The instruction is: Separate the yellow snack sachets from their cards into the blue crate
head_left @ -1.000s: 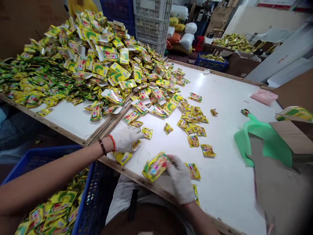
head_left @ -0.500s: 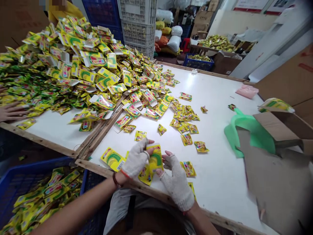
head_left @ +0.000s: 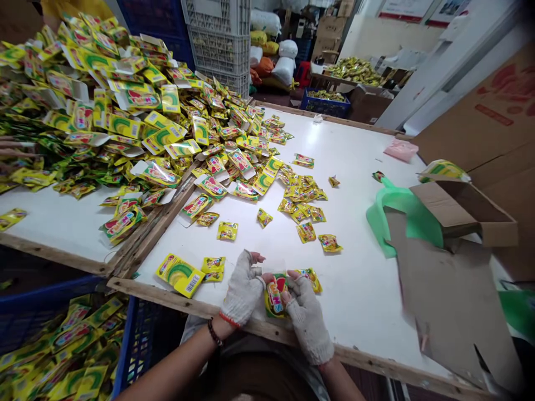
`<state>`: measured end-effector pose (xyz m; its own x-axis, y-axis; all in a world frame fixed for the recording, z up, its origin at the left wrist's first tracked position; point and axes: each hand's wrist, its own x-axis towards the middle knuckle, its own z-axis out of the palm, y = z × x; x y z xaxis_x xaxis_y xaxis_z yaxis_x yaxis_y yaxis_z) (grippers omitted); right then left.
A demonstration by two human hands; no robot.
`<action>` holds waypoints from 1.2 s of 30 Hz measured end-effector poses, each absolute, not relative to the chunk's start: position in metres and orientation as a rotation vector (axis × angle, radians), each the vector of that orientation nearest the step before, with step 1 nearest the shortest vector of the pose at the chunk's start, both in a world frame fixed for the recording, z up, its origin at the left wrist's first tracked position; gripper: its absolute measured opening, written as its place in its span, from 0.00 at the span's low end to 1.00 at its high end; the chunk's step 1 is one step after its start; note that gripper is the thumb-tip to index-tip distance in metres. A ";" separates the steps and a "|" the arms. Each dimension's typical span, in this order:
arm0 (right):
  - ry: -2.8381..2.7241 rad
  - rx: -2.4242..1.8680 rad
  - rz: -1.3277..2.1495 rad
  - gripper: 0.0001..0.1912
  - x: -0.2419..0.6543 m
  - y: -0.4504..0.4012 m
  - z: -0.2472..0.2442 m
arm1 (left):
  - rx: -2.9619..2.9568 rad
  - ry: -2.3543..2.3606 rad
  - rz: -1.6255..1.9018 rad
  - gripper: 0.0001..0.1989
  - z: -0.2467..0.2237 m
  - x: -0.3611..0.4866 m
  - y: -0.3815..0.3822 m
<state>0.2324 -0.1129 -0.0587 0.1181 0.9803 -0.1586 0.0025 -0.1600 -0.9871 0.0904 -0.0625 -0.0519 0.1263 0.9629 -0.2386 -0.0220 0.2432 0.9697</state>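
Note:
Both my hands wear white knitted gloves with bare fingertips. Between them, at the front edge of the white table, is a small candy box (head_left: 276, 301) showing colourful letters and a red fruit picture. My left hand (head_left: 246, 287) pinches its left edge with the thumb, the forefinger stretched above. The thumb and fingers of my right hand (head_left: 307, 312) close on its right edge. Left of my left hand lie a yellow candy box (head_left: 179, 275) with a barcode and small yellow sachets (head_left: 213, 268). A sachet (head_left: 310, 279) lies partly behind my right fingers.
A big heap of boxes and sachets (head_left: 137, 106) covers the left and back. Loose sachets (head_left: 303, 189) lie mid-table. At right are a green dustpan (head_left: 382, 217), a cardboard sheet (head_left: 447, 295) and an open carton (head_left: 480, 209). A blue crate (head_left: 125, 345) stands below left; a co-worker's hand (head_left: 16, 147) is far left.
The box in my hands now shows its lettered face instead of the yellow-green one, and sits lower and further right. Another box near the wooden seam has shifted toward the front; the co-worker's hand has drawn back.

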 end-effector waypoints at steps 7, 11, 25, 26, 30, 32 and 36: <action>-1.231 -1.514 1.064 0.21 0.247 -0.121 -0.061 | 1.336 1.073 0.966 0.07 -0.049 0.082 -0.057; -1.306 -1.586 0.961 0.12 0.256 -0.120 -0.056 | 1.366 1.006 0.778 0.11 -0.043 0.076 -0.059; -1.654 -1.500 0.921 0.11 0.265 -0.098 -0.037 | 1.486 0.953 0.565 0.09 -0.028 0.078 -0.049; -1.672 -1.478 0.900 0.11 0.265 -0.099 -0.036 | 1.541 0.950 0.539 0.09 -0.024 0.078 -0.048; -1.608 -1.570 0.943 0.11 0.263 -0.097 -0.028 | 1.565 0.923 0.445 0.11 -0.013 0.079 -0.039; -1.581 -1.639 0.987 0.10 0.262 -0.094 -0.024 | 1.561 0.950 0.406 0.10 -0.011 0.079 -0.035; -1.641 -1.588 1.010 0.10 0.265 -0.094 -0.021 | 1.637 0.900 0.400 0.11 -0.013 0.072 -0.038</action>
